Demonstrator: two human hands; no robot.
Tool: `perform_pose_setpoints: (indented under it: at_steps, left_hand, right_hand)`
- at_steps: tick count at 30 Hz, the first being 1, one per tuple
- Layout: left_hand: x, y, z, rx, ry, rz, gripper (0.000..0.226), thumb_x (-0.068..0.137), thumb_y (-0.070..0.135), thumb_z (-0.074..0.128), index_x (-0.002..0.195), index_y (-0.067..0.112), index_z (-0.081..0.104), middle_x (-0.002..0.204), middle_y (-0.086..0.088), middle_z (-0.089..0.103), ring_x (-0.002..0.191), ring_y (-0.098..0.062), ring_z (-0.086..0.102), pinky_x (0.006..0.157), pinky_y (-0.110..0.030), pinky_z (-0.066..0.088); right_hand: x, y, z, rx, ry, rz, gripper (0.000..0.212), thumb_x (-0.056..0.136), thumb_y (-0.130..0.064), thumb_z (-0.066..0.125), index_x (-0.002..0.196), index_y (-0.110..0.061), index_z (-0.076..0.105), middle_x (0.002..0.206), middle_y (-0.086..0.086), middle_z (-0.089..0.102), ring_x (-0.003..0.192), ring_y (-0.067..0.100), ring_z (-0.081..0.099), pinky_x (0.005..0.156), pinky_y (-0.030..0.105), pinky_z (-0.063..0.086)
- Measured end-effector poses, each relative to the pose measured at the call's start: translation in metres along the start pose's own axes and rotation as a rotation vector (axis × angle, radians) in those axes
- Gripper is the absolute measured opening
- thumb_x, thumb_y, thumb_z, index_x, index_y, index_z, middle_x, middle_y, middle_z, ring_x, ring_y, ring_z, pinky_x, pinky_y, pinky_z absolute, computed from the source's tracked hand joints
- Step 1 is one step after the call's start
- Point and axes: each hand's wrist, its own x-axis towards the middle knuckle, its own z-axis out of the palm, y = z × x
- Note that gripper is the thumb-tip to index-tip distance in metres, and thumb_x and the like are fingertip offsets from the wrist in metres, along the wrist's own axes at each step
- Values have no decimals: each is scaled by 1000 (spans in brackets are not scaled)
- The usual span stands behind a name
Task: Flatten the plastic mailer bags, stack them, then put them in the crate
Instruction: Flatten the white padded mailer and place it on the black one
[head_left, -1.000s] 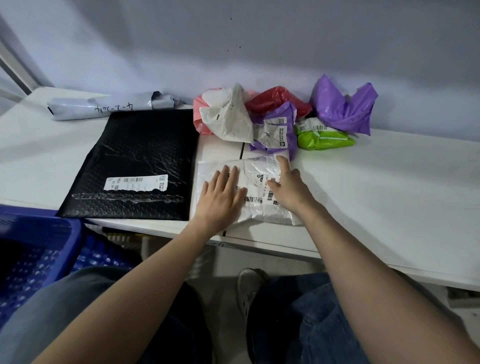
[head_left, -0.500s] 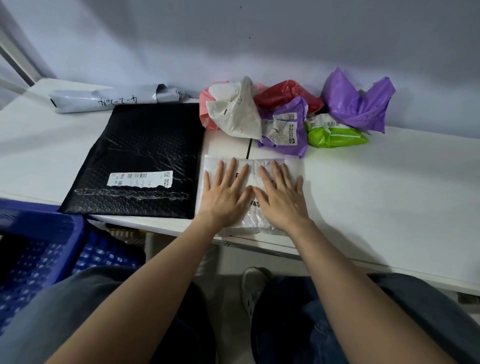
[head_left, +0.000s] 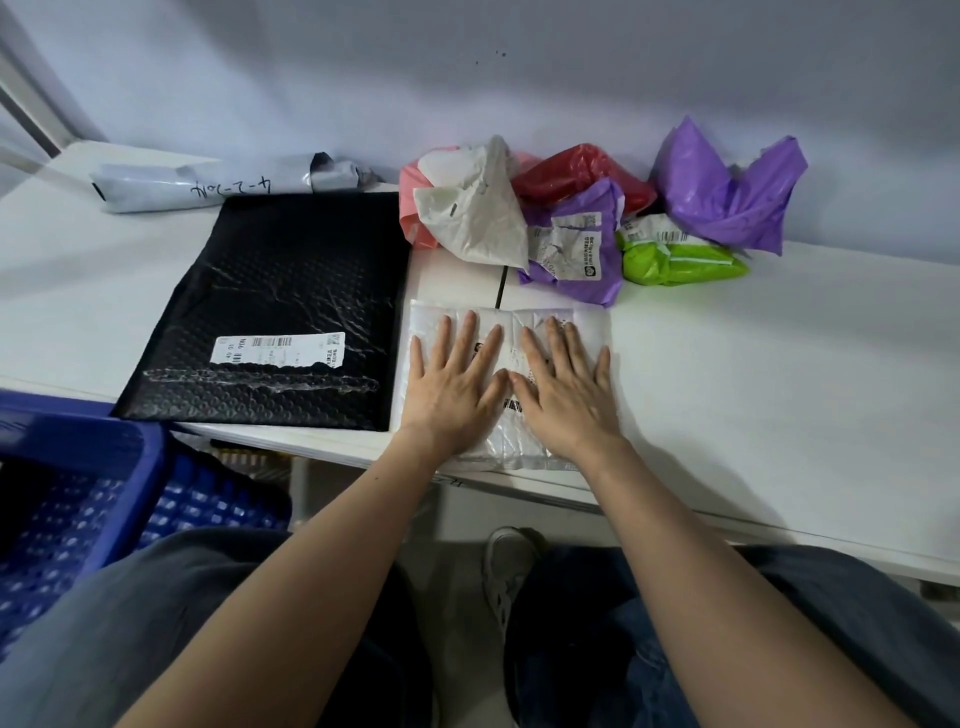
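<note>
Now both hands, left hand (head_left: 451, 384) and right hand (head_left: 567, 387), press flat-fingered, gripping nothing, on the white padded plastic mailer bag (head_left: 592, 325) at the tabletop's (head_left: 779, 374) front edge; it looks light, soft, slippery, best pinched by its edges.

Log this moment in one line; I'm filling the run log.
step: flattening | both hands: left hand and right hand flat on white mailer | crate: no mailers seen

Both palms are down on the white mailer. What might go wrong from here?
The white mailer overhangs the table edge under the left hand and right hand; pressing there may tip it off. It could spring back creased. The crumpled bag pile close behind could get knocked.
</note>
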Motion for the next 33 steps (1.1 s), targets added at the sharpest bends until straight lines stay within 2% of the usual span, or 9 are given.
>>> perform_pose_setpoints:
  at_steps: [16, 27, 33]
  left_hand:
    - [3, -4, 3, -44, -10, -6, 52, 100, 42, 12, 149, 36, -2, 159, 1, -13, 145, -25, -19, 115, -52, -11]
    - [3, -2, 3, -37, -6, -15, 53, 100, 44, 16, 149, 37, 1, 160, 0, -12, 146, -24, -18, 115, -52, -10]
    - [3, -3, 4, -32, 3, -17, 55, 97, 51, 17, 149, 37, 2, 160, 1, -10, 146, -25, -16, 114, -52, -10]
  right_hand:
    - [-1, -2, 2, -20, -5, -10, 55, 101, -44, 14, 150, -30, -5, 160, 0, -12, 147, 18, -14, 116, 52, -9]
    - [2, -2, 2, -22, -31, -3, 54, 101, -44, 14, 150, -32, -3, 160, -1, -11, 147, 18, -15, 116, 51, -10]
    - [0, -2, 5, -26, 27, -14, 54, 100, -44, 17, 151, -31, 2, 161, 0, -5, 148, 20, -10, 116, 52, -7]
